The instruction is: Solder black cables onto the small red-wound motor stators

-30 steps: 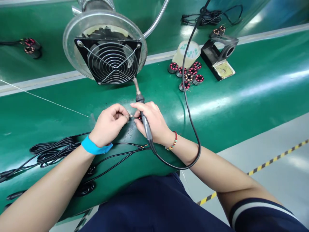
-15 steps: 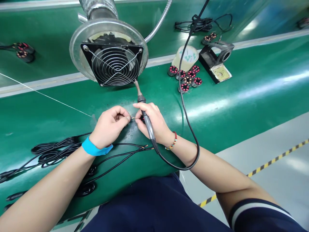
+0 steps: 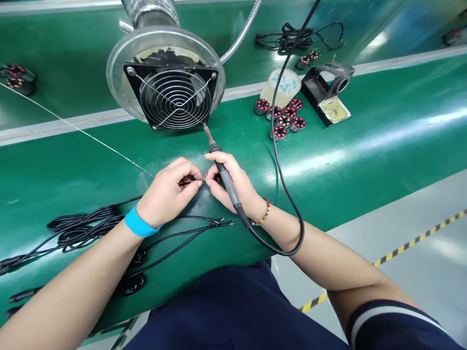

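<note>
My left hand (image 3: 171, 187), with a blue band at the wrist, is closed in a pinch on a thin black wire (image 3: 187, 183) in front of the fan. My right hand (image 3: 235, 184) is closed around a soldering iron (image 3: 229, 183), whose tip points up toward the fan's lower right corner. The right thumb and fingertips also meet the wire end. Tucked behind those fingers is a small motor stator (image 3: 218, 177) with pink-red parts, mostly hidden. The fingertips of both hands nearly touch.
Above the hands hangs a fume fan (image 3: 178, 99). Several stators (image 3: 280, 132) stand by a plastic tub (image 3: 286, 82), beside the iron stand (image 3: 328, 92). Black cables (image 3: 91, 226) lie at left, with bare ends (image 3: 219, 221) near me. The iron's cord (image 3: 279, 160) loops at right.
My left hand has shifted slightly right, and a black wire now shows in its fingers. The iron has moved a little right. Stators and cable on the back strip have slid left.
</note>
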{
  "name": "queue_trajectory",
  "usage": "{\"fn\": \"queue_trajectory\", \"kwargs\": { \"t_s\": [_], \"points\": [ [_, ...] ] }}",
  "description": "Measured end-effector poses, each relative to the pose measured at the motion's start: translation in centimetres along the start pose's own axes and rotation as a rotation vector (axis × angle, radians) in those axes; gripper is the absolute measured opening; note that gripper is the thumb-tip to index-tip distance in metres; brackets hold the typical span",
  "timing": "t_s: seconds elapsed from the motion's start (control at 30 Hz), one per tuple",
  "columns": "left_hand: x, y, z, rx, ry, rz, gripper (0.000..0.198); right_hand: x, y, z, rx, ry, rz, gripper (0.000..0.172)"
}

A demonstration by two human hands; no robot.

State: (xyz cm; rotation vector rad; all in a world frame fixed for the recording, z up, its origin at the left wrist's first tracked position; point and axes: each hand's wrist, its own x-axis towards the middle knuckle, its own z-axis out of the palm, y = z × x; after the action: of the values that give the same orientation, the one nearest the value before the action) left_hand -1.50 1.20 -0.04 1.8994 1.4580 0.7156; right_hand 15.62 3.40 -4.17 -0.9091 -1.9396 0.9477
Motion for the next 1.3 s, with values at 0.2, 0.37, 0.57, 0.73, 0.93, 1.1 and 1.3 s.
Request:
{"fn": "queue_trajectory", "kwargs": {
  "t_s": [0.2, 0.37, 0.57, 0.73, 0.93, 1.1, 1.3],
  "points": [
    [0.1, 0.3, 0.2, 0.100, 0.009, 0.007, 0.010, 0.1, -0.1, -0.7, -0.086, -0.041, -0.027, 0.043],
    [0.4, 0.6, 0.5, 0.099, -0.003, -0.129, 0.008, 0.0, 0.0, -1.6, -0.224, -0.130, -0.132, 0.045],
    [0.5, 0.9, 0.4, 0.046, 0.015, -0.201, 0.007, 0.2, 0.3, -1.2, -0.273, -0.117, -0.146, 0.034],
    [0.4, 0.8, 0.5, -0.001, 0.038, -0.234, 0.007, 0.3, 0.3, -0.5, -0.209, 0.009, -0.072, 0.033],
    [0.5, 0.6, 0.7, -0.029, 0.043, -0.262, 0.006, 0.0, 0.0, -0.8, -0.111, 0.050, 0.010, 0.037],
    [0.6, 0.6, 0.9, -0.060, 0.033, -0.304, 0.007, -0.3, -0.6, -2.5, -0.043, 0.112, -0.040, 0.029],
    [0.9, 0.6, 1.2, -0.080, 0.058, -0.397, 0.008, -0.8, -1.1, -3.8, -0.197, 0.240, -0.134, 0.014]
  ]
}}
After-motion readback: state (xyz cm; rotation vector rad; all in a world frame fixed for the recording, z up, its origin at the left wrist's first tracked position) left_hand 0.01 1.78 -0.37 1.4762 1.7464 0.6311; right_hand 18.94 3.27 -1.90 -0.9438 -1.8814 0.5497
